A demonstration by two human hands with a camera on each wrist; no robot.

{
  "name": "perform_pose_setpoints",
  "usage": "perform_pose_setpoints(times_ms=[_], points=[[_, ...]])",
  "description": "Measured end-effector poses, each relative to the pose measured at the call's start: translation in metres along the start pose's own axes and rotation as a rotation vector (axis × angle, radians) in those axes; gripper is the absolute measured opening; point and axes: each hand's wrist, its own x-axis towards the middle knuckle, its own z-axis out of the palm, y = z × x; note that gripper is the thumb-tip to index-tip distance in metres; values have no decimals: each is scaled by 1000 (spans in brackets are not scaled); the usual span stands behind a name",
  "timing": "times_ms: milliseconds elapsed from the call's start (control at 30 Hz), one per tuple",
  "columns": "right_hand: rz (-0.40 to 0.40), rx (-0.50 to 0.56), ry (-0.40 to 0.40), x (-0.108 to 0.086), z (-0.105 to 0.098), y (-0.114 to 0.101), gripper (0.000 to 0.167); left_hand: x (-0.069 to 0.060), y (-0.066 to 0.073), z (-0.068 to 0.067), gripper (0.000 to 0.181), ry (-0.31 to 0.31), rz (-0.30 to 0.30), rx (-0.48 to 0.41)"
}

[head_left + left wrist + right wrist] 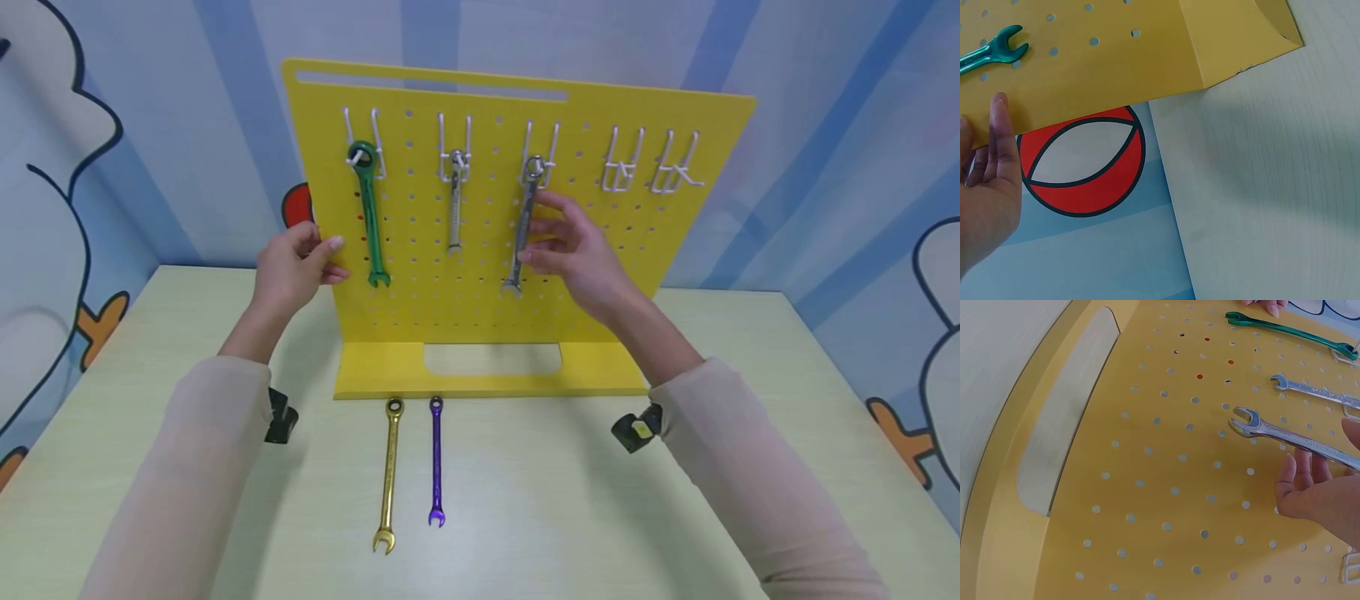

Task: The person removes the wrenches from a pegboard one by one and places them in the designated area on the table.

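At the left edge of the yellow pegboard [480, 300], my left hand [288, 267] grips the board's side between thumb and fingers, beside the hanging green wrench [369, 212]. My right hand [581, 258] holds a silver wrench [522, 221] by its shank. That wrench's ring end is at the third hook from the left, and its open jaw points down. In the right wrist view the fingers of the right hand [1322, 490] lie along the shank, partly cut off by the frame. A smaller silver wrench [455, 208] hangs from the second hook.
Two white hooks [619, 162] at the board's right bear no wrench. A gold wrench [388, 479] and a purple wrench [437, 462] lie on the pale table [525, 500] before the board's base. A patterned wall [825, 125] stands behind.
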Motion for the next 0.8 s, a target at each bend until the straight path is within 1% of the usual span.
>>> perform_pose_setpoints(times_ms=[233, 800], points=[[-4, -16, 14, -1, -2, -1, 60, 1, 0, 0, 31, 0, 0, 0], [-40, -18, 22, -4, 0, -7, 51, 0, 1, 0, 30, -1, -7, -1]])
